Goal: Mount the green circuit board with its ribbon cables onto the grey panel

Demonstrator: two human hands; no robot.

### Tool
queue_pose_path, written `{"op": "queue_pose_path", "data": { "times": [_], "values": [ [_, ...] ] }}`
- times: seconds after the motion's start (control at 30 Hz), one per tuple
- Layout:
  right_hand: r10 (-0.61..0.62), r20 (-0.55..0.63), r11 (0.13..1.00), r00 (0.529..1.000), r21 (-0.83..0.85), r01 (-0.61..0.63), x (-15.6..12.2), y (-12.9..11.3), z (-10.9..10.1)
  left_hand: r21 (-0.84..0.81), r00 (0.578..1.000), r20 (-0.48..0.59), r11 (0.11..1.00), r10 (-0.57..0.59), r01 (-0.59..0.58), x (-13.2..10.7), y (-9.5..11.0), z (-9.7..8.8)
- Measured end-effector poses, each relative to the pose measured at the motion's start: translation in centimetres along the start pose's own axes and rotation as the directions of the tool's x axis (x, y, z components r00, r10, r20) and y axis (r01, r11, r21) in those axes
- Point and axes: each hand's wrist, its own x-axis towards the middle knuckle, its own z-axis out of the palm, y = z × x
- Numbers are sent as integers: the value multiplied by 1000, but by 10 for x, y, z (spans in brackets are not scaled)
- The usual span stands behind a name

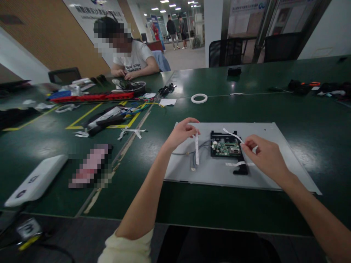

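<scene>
Left grip: your left hand (185, 132) pinches the top of a hanging strip (196, 149) between thumb and fingers, above the panel's left half.
Right grip: your right hand (263, 151) has thumb and fingertips pressed together on one end of a curved strip (231, 134), whose free end reaches up and left over the black frame.
Circuit board: the green board (226, 148) sits in the black frame (241, 170), between your hands and just left of your right fingertips.
Third strip: a short white piece (240, 164) crosses the frame's lower leg, below your right grip.
Cables: grey leads (203, 146) run left from the board, near the hanging strip.
Panel: the flat grey sheet (178, 173) lies on the table under all of these.
Table: dark green (246, 210), with a white tape roll (192, 98) beyond the panel and a white case (37, 179) well to your left.
Room: a person (134, 58) sits across from you; black chairs (226, 53) stand behind the far edge.
</scene>
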Motion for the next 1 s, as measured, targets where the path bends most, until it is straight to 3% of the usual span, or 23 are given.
{"op": "queue_pose_path", "data": {
  "times": [0.1, 0.23, 0.5, 0.7, 1.0],
  "values": [
    [-153, 22, 988, 988, -10, 153, 0, -8, 7, 8, 1000, -6, 1000, -15, 16, 0, -3, 2],
    [-333, 96, 940, 938, -45, 338, 4, -24, 14, -3, 999, -22, 999, -47, 47, 1, -8, 5],
    [-624, 239, 730, 744, -162, 664, 20, -67, 27, -214, 986, -62, 967, -157, 140, -3, -1, 9],
    [-736, 110, 629, 668, -255, 734, 23, -78, 45, -296, 979, -57, 940, -197, 172, -3, -1, 10],
    [-744, -43, 655, 667, -248, 714, 23, -67, 47, -296, 979, -27, 937, -201, 184, -2, -2, 12]
  ]
}}
